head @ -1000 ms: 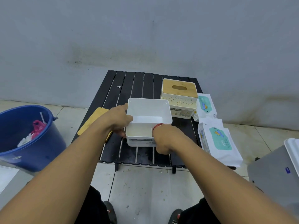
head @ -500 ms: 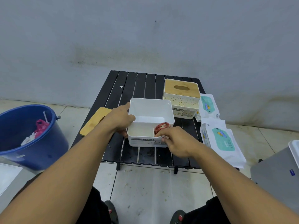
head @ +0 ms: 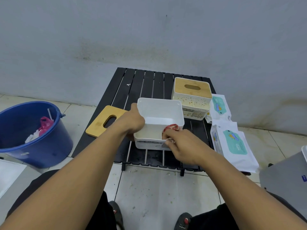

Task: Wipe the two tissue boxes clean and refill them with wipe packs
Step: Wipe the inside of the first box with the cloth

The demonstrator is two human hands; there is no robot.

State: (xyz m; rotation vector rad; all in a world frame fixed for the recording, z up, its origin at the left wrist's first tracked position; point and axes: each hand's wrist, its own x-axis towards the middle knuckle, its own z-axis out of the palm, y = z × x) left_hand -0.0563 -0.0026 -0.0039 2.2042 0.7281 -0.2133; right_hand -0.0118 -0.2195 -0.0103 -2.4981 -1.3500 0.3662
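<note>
The right hand [head: 184, 146] has its fingers [head: 167, 134] pinched closed on a red-and-white cloth [head: 172, 127], holding it at the front right corner of the open tissue box [head: 159, 113]. The cloth bunches over the near rim, partly inside the small front compartment and partly against the outer front wall, where the fingertips press it. The left hand [head: 131, 122] grips the box's left wall, thumb side lying along the rim and the rest of the fingers wrapped around the outside, hidden from view.

This open box is white, lidless, and stands upright near the front edge of the black slatted bench [head: 149, 80]. A low divider splits off its front section, and a grey label runs along its front face.

Its bamboo lid [head: 106, 121], with an oval slot, lies flat on the bench's left edge, just beyond the left wrist and overhanging the side a little.

The 2nd tissue box [head: 191, 98] stands behind and to the right of the open one, its bamboo lid on, its white walls speckled with brownish spots.

2 wipe packs lie along the bench's right side: the smaller pack [head: 218, 107] just beside the 2nd box, the larger pack [head: 232, 146] nearer, beside the right forearm.

A blue bucket [head: 33, 146] holding pink and white scraps sits on the tiled floor to the left.
</note>
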